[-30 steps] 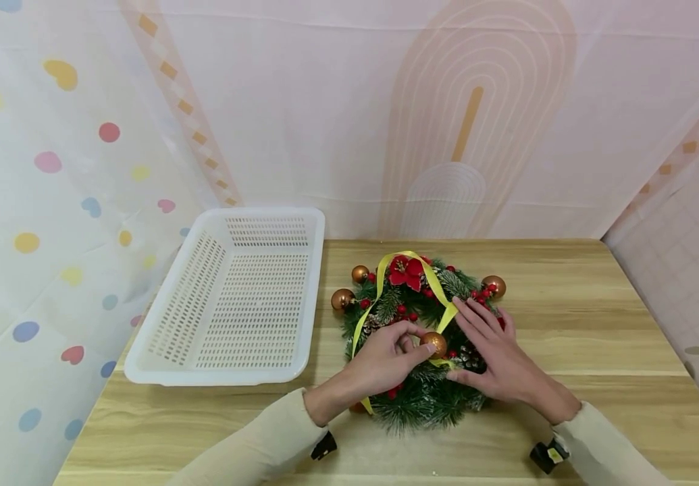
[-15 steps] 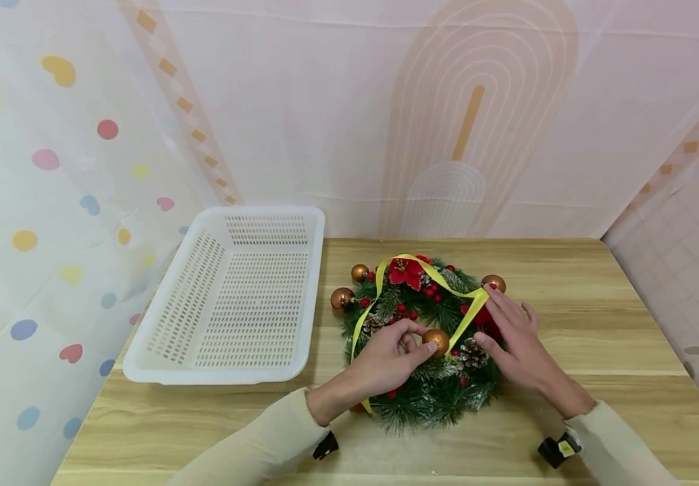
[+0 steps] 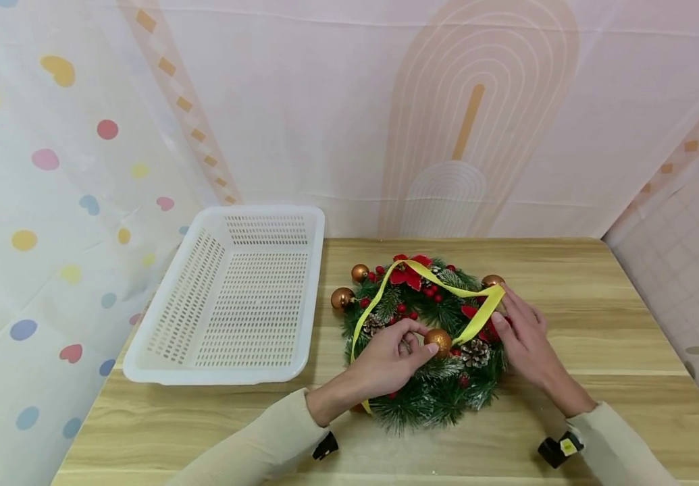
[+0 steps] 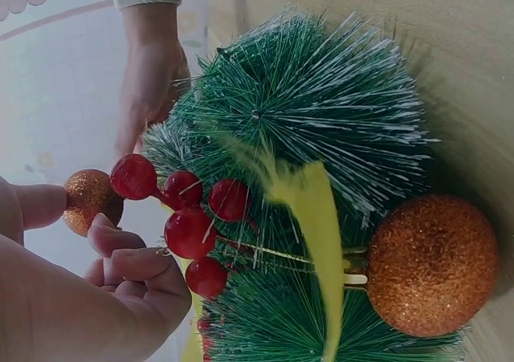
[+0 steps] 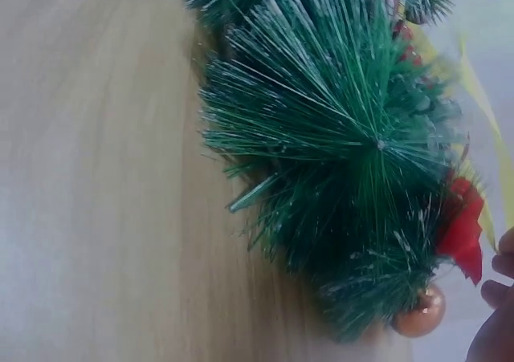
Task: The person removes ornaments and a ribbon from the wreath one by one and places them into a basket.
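Observation:
A green Christmas wreath [image 3: 431, 401] lies on the table, dressed with red berries, pine cones and red poinsettias [image 5: 463, 229]. Between thumb and fingers my left hand [image 3: 385, 361] pinches a glittery copper bauble [image 3: 438, 343] above the wreath's middle. A yellow ribbon [image 3: 479, 318] loops over the wreath and runs from the bauble's side up to my right hand [image 3: 528, 344]. The right fingertips pinch the ribbon at a fold near the wreath's right edge. In the left wrist view, red berries [image 4: 189, 233] stand close to the left fingers, and a larger glitter bauble [image 4: 434, 264] sits low on the rim.
Left of the wreath stands a white perforated plastic basket [image 3: 215, 376]. Copper baubles [image 3: 342, 298] stick out from the wreath's left side, and another [image 5: 422, 310] from its far right. A patterned cloth [image 3: 349, 121] hangs behind the wooden table [image 3: 574, 304].
The right hand has moved right from over the wreath, drawing the ribbon's fold with it. My left hand has stayed nearly still with the bauble.

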The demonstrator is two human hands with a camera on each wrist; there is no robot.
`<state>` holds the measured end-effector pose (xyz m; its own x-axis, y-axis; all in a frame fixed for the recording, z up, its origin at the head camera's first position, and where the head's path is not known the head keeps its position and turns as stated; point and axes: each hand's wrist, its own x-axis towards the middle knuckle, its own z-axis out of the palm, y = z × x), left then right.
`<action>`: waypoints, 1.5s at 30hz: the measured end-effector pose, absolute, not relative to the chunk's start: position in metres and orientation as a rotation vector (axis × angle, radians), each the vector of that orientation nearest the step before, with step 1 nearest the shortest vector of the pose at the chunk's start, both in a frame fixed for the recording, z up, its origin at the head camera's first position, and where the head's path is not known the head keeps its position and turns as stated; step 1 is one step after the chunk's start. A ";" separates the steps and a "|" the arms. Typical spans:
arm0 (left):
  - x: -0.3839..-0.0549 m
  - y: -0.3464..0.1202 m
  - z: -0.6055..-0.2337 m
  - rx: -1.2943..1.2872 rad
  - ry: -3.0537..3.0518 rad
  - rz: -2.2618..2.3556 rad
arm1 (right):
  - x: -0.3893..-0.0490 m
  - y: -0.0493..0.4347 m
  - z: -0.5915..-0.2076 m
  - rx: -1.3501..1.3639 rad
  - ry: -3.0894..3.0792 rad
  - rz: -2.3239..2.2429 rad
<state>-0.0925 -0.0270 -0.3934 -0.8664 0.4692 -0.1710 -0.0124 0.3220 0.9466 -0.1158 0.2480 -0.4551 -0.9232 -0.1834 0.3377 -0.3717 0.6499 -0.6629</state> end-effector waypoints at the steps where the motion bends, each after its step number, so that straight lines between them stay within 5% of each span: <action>1: -0.093 -0.027 -0.393 0.401 2.178 1.566 | -0.116 0.249 -0.455 0.435 -2.628 1.152; 21: -0.093 -0.030 -0.395 0.338 2.242 1.587 | -0.114 0.261 -0.443 -0.060 -2.490 1.447; 37: -0.098 -0.032 -0.397 0.258 2.304 1.572 | -0.098 0.216 -0.452 0.874 -2.513 0.991; 45: -0.098 -0.036 -0.395 0.233 2.324 1.592 | -0.093 0.210 -0.457 1.039 -2.605 0.855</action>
<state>-0.0985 -0.0358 -0.3954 -0.9376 0.3065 -0.1642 -0.0424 0.3681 0.9288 -0.0933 0.2098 -0.4574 -0.7299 -0.5619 0.3893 -0.6833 0.5837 -0.4386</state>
